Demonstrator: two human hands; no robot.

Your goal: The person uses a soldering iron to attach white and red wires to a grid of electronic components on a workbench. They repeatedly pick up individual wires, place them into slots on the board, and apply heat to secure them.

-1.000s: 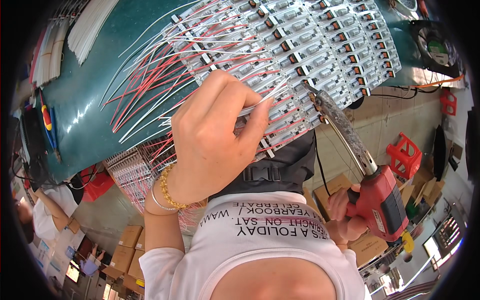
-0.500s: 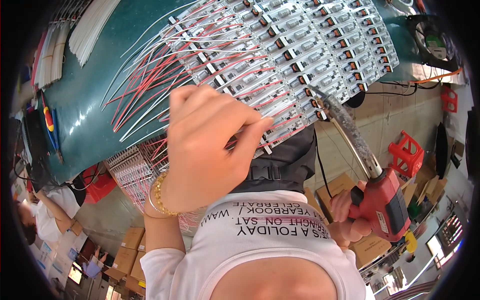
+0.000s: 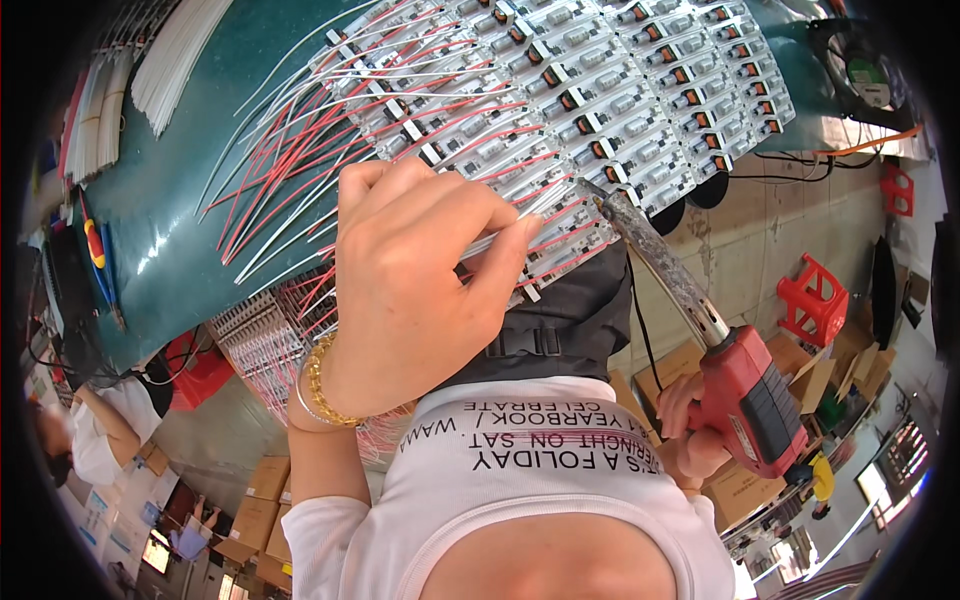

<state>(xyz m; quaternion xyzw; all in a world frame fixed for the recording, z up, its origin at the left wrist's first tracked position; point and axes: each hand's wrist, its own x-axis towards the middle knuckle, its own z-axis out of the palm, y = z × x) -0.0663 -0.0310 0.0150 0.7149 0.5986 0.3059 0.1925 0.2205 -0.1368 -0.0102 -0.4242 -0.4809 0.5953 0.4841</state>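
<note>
A sheet of circuit boards (image 3: pixel 655 130) in close rows, each with small dark and orange parts, lies on the green table. Over its left part my left hand (image 3: pixel 425 265) is closed in a pinch. From the fingertips a white wire (image 3: pixel 550 198) runs to the boards; the rest of it is hidden by the hand. My right hand (image 3: pixel 692 425) grips a red and black soldering gun (image 3: pixel 755 395) by its handle, at the right. Its dark tip is at the boards, close to the wire's end. Red and white wires (image 3: pixel 275 180) trail leftward off the boards.
Bundles of white wires (image 3: pixel 180 65) and a red-and-yellow-handled tool (image 3: pixel 95 245) lie on the table's left. A black fan (image 3: pixel 868 80) stands far right. More wired boards (image 3: pixel 265 340) are below the table edge; a red stool (image 3: pixel 812 300) is on the floor.
The soldering gun has moved left, bringing its tip nearer my left fingertips. My left hand has shifted slightly left, still pinching. The boards have shifted a little.
</note>
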